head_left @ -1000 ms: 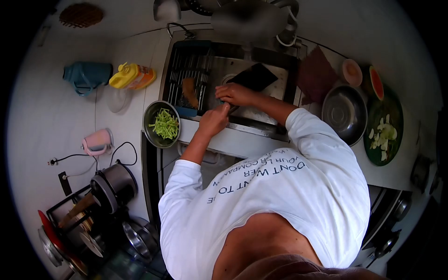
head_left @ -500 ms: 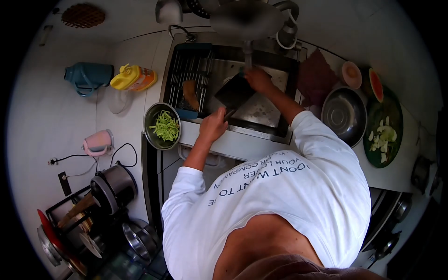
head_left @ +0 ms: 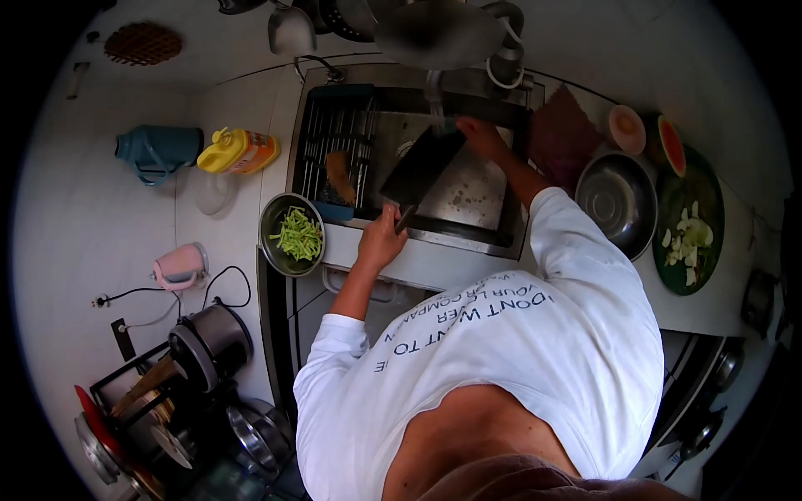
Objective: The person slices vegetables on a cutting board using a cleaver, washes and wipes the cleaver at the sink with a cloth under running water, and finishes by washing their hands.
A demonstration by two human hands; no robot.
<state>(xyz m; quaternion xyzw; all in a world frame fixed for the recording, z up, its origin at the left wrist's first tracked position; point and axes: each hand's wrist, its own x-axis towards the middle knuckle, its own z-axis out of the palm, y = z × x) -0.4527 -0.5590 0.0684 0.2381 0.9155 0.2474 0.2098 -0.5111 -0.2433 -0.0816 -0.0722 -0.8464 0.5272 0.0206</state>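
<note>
My left hand (head_left: 383, 240) is closed around the handle of a cleaver (head_left: 422, 167) and holds it tilted over the sink (head_left: 472, 196). The broad blade looks dark and points up and away toward the faucet (head_left: 434, 83). Water runs from the faucet onto the blade's far end. There my right hand (head_left: 480, 136) is closed beside the blade, at a small teal-green patch whose kind is too dark to tell. A brown scrubbing brush (head_left: 340, 177) lies on the drying rack (head_left: 317, 125) at the sink's left side.
A bowl of cut green vegetables (head_left: 296, 234) stands left of the sink. To the right are a metal basin (head_left: 616, 204), a dark red cloth (head_left: 566, 138), and a green board (head_left: 689, 280) with pale cut pieces. A yellow bottle (head_left: 242, 152) stands at the left; pans hang above the sink.
My right hand has moved slightly right and up toward the blade's far corner. The blade has turned so more of its length shows, and water now visibly runs onto it.
</note>
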